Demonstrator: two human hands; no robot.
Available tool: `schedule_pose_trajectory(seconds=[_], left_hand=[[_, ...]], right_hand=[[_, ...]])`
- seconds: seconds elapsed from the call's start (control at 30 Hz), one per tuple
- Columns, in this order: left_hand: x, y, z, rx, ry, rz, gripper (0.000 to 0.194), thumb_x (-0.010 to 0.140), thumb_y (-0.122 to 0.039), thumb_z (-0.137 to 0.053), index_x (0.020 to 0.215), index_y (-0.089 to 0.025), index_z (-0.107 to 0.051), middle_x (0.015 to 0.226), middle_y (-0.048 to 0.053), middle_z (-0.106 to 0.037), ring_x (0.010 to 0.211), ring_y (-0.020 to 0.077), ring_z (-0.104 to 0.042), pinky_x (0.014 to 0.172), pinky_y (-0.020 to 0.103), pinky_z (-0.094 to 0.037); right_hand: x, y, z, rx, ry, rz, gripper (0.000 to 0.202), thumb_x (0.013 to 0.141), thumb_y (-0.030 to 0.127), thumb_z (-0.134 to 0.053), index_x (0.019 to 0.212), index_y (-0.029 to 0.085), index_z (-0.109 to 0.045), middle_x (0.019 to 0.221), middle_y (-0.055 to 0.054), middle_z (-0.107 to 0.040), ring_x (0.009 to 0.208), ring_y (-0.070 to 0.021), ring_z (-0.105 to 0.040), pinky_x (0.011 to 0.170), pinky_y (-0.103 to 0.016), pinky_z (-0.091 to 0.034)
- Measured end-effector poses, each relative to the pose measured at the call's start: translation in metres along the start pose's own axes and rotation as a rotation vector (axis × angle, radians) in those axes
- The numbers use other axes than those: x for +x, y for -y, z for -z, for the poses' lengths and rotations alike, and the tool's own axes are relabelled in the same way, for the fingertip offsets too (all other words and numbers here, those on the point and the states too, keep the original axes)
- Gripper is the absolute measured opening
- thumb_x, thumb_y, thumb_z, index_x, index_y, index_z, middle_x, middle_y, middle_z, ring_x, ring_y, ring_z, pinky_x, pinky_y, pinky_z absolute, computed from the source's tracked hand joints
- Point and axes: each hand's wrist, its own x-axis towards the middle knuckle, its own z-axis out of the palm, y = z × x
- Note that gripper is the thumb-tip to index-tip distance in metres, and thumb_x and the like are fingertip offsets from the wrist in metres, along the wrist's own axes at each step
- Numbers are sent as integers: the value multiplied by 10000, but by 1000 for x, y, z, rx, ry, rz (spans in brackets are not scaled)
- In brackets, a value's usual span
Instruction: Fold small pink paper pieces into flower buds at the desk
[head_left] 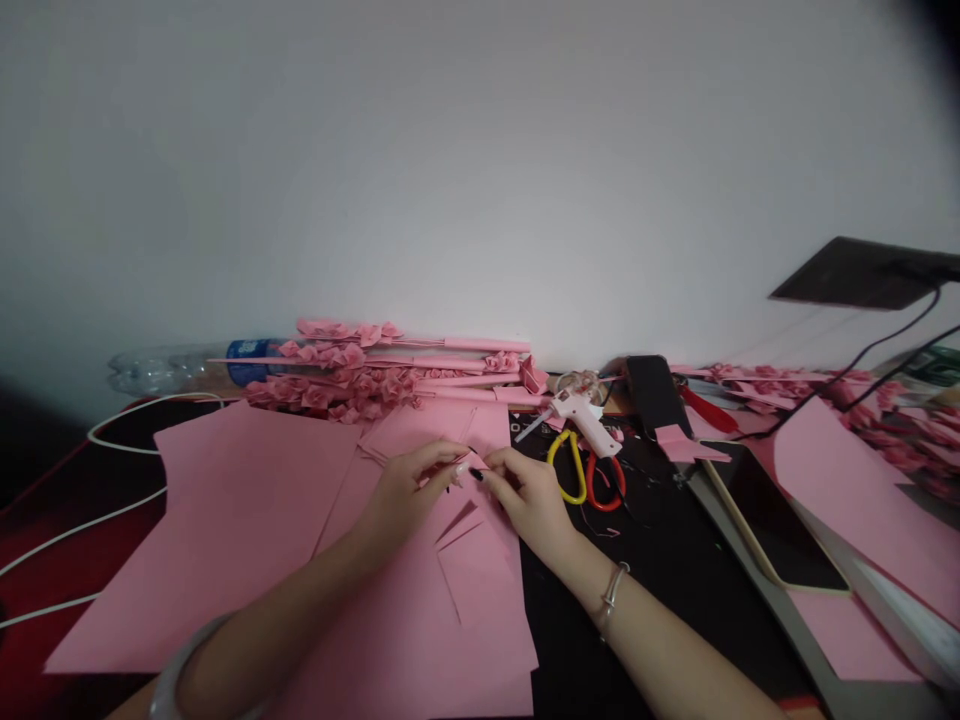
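Observation:
Between the fingertips of both hands is a small folded piece of pink paper (472,462), partly covered by the fingers. My left hand (416,480) pinches it from the left, and my right hand (525,492) grips it from the right, thumb and forefinger pressed together. Below the hands, small cut pieces of pink paper (480,568) lie on large pink sheets (397,630). Just right of my right hand are scissors with one yellow and one red handle loop (568,470), and a white glue gun (589,422) rests above them.
Folded pink paper flowers (375,385) lie along the wall beside a clear plastic bottle (169,370). On the right are a black phone (654,390), a tablet-like device (772,515) and more pink flowers (862,400). White cable (112,440) loops at left; a dark panel (862,272) overhangs at right.

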Motion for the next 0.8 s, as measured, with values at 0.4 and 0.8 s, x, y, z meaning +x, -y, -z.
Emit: schedule_pose_trajectory(seconds=[0.4,0.8], left_hand=[[1,0,-1,-140,41,63,118,803,-190,-531,870,-180,-628,848,26,-665,783,143,-626,730,268,-519],[1,2,-4,-221,140,170,127,715,-187,-624,811,-155,-549,700,4,-625,692,139,-610,659,264,-482]], right_hand=[[-3,-3,-4,187,46,-129,170,866,256,-476,719,186,-527,536,23,-588,424,-90,-518,449,-190,-408],[1,1,1,34,149,-11,182,863,222,-459,686,180,-439,565,56,-403,496,-71,-363,492,-187,-296]])
